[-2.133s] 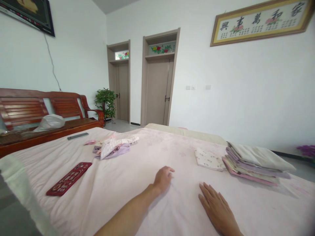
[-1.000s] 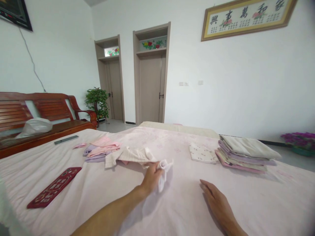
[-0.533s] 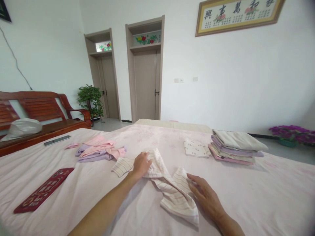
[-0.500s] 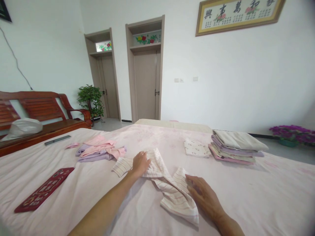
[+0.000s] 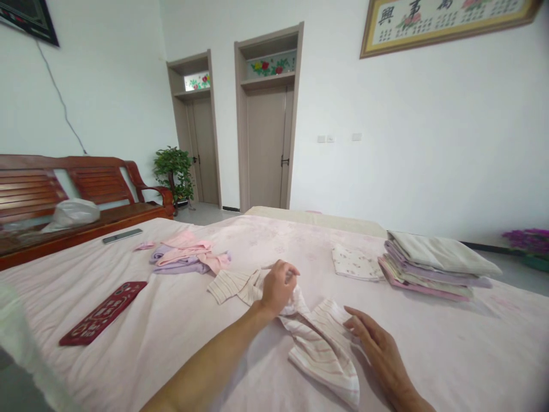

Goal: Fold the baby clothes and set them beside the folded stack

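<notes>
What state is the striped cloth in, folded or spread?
Neither: the striped cloth lies rumpled on the bed, left hand bunching its middle, right hand touching its edge.

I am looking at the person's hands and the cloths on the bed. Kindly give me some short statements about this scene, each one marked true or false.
1. The left hand grips the striped cloth with its fingers closed. True.
2. A stack of folded cloths lies on the bed, to the person's right. True.
3. The right hand rests on that stack. False: it lies open at the striped cloth's edge, apart from the stack.
4. The potted plant stands on the bed. False: it stands on the floor beside the doors.
</notes>
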Demonstrator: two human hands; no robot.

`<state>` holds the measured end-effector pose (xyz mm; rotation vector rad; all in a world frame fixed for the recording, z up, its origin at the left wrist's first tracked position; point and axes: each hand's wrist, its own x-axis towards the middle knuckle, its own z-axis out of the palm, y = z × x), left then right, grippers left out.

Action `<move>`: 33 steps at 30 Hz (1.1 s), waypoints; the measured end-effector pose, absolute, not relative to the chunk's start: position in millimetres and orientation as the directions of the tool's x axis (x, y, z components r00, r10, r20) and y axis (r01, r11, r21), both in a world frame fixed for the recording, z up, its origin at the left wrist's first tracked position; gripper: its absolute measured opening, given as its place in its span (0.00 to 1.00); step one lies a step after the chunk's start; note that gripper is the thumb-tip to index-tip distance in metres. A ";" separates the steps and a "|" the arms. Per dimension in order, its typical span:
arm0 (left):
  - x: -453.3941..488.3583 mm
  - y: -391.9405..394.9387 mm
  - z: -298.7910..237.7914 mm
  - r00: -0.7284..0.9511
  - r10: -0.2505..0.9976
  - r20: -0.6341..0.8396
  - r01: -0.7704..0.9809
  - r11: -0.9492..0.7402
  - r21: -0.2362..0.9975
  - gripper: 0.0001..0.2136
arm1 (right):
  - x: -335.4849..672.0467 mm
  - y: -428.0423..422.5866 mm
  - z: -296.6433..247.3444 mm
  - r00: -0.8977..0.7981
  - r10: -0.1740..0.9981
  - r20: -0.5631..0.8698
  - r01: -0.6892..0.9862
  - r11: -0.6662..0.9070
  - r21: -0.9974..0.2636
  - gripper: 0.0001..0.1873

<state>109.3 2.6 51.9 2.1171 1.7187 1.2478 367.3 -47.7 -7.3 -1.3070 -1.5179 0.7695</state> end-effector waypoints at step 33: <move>62.7 3.3 -8.3 0.334 0.907 0.257 0.814 -0.415 0.406 0.26 | 467.7 -72.7 38.4 -0.316 0.949 -0.002 -0.060 -0.022 -0.998 0.33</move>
